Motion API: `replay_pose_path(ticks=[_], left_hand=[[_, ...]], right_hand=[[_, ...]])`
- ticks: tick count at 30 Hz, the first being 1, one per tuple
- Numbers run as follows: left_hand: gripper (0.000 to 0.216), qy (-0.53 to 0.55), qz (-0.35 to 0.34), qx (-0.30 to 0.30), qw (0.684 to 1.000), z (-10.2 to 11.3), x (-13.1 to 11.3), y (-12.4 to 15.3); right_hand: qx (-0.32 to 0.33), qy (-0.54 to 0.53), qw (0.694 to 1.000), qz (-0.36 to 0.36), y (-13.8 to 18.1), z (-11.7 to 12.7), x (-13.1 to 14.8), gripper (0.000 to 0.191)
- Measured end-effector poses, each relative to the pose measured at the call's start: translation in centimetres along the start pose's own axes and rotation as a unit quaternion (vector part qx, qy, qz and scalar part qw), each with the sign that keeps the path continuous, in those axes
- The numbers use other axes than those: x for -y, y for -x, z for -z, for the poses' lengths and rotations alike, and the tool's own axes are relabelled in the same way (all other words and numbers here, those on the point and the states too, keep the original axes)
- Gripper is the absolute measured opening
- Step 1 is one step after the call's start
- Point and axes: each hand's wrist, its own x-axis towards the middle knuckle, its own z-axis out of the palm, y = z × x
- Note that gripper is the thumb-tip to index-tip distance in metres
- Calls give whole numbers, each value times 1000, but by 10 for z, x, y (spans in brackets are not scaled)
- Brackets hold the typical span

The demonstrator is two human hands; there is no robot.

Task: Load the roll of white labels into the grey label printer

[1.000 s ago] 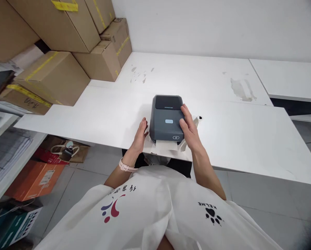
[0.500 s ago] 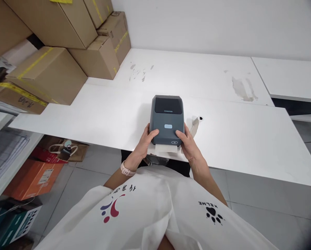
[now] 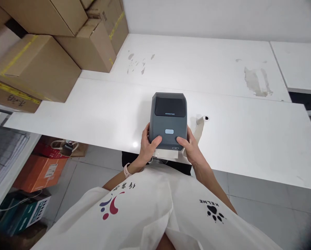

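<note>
A dark grey label printer (image 3: 169, 121) with a black window and a pale button is gripped at both sides near its front end. My left hand (image 3: 148, 146) wraps its left side, thumb on the top face. On the opposite side my right hand (image 3: 191, 145) grips it the same way. A white paper strip (image 3: 167, 153) sticks out from under its front edge. Just right of the printer, a small paper roll (image 3: 205, 118) lies on the white table (image 3: 249, 139), its loose strip trailing toward my right hand. The undersides of both hands' grips are hidden.
Cardboard boxes (image 3: 41, 66) are stacked at the table's left end. A white wall (image 3: 209, 21) rises behind the table. Lower left, an orange box (image 3: 39, 173) and a green box (image 3: 27, 215) sit on the floor beside a shelf. Peeled patches (image 3: 256, 81) mark the tabletop.
The printer looks slightly larger and nearer the camera, still held in both hands. The view has shifted a little, with the boxes moving left and upward.
</note>
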Motion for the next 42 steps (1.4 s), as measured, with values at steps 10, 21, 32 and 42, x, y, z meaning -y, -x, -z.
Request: replay_pose_path(ticks=[10,21,32,42], left_hand=[[65,-135,-28,-69,988,24,4,23],[44,-16,162,132,978,18,0,36],[53,-121,22,82,989,41,-1,33],[55,-129,-85,-22,988,26,-13,24]], right_hand=[[-32,-16,999,-8,-5,0,-10,93],[-51,-2,999,-9,-3,-10,-3,97],[-89,163,977,104,-25,-24,20,111],[-69,141,981,111,-12,-19,19,101]])
